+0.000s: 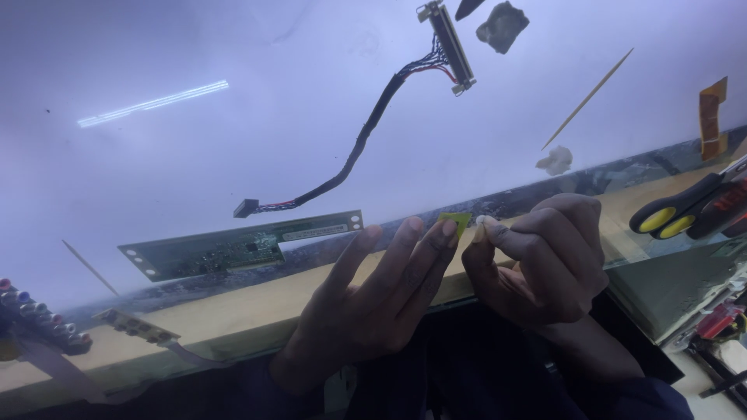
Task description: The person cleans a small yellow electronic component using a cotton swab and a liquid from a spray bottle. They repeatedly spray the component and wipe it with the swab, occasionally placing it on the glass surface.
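A small yellow-green tab (455, 222), perhaps tape, sits at the glowing panel's (233, 155) lower edge.

— What carries everything here?

— A large, pale, glossy flat panel (233, 155) with a tan strip along its near edge.

— And lying on it?

— A black bundled wire cable with a long metal connector (366, 128), a narrow green circuit board (233, 247), a thin wooden stick (587, 99), a small white wad (555, 160) and a crumpled grey lump (503, 26).
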